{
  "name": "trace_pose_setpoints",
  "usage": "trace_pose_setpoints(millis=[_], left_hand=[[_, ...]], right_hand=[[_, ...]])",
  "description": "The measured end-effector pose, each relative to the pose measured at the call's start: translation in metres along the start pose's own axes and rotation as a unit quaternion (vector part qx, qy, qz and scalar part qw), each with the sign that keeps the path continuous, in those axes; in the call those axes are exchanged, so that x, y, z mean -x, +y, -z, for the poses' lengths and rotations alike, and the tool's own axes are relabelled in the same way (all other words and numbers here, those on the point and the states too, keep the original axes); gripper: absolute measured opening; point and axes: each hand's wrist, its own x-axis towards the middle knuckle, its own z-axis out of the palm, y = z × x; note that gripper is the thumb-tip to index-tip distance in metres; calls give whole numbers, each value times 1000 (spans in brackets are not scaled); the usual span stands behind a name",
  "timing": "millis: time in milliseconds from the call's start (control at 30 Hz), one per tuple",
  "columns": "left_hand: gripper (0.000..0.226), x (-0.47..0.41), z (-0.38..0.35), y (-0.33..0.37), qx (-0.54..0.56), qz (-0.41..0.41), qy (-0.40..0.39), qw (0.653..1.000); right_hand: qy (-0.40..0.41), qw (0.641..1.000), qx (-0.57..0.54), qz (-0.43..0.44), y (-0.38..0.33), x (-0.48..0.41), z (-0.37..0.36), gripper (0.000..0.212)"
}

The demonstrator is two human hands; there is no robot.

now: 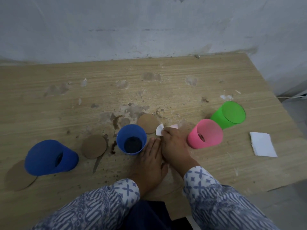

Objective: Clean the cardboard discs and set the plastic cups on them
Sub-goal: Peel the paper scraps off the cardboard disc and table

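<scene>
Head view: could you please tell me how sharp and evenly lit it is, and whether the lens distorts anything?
Head view: soft, even light, faint shadows, no glare. Head view: the wide lens bows the far edge of the table and makes the left blue cup and green cup appear to lean outward. Head view: the right hand and its tissue look slightly smeared.

A disc [94, 146] lies between the two leftmost cups [49, 155] on the table [166, 80], a folded tissue [262, 144] at far right.
</scene>
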Motion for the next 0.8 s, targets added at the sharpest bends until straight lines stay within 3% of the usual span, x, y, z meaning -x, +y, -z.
trace_pose_setpoints(millis=[133,200,300,533,700,800], left_hand=[[62,-1,1,0,14,-8,-4,1000],[63,0,0,0,12,-3,-3,1000],[63,0,-2,-1,8,-2,3,1000],[62,0,-4,-1,39,-8,-7,999],[63,0,-2,-1,30,-1,-6,1000],[63,0,-4,-1,39,-8,8,999]], right_hand=[[10,998,33,59,5,21,9,23],[5,998,60,28,9,15,9,26],[-3,998,11,-56,3,-7,7,30],[-43,999,10,7,1,11,9,35],[-14,997,6,-74,4,-7,8,28],[-25,999,11,-40,-4,-10,10,33]])
